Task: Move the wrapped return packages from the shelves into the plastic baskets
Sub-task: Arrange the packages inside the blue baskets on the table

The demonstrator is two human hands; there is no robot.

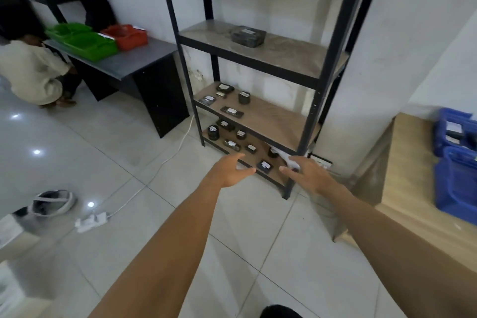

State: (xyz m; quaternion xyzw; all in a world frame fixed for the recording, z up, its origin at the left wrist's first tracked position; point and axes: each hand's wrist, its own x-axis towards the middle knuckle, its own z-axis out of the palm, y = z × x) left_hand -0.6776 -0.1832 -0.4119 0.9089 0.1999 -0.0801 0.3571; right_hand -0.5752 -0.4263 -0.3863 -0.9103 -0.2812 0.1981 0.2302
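A dark metal shelf rack [313, 100] stands against the wall with wooden boards. One large wrapped package [248, 36] lies on the upper middle board. Several small dark wrapped packages with white labels lie on the lower board [232, 111] and the bottom board [265, 165]. My left hand [232, 169] and my right hand [307, 171] reach out in front of the bottom board, fingers spread and holding nothing. Blue plastic baskets [455, 160] with packages inside stand on a wooden table at the right.
Green baskets [82, 42] and a red basket [126, 36] sit on a grey desk [144, 59] at the left, where a person [31, 67] crouches. A white power strip [91, 221] and its cable lie on the tiled floor. A headset [53, 204] lies on the floor at the left.
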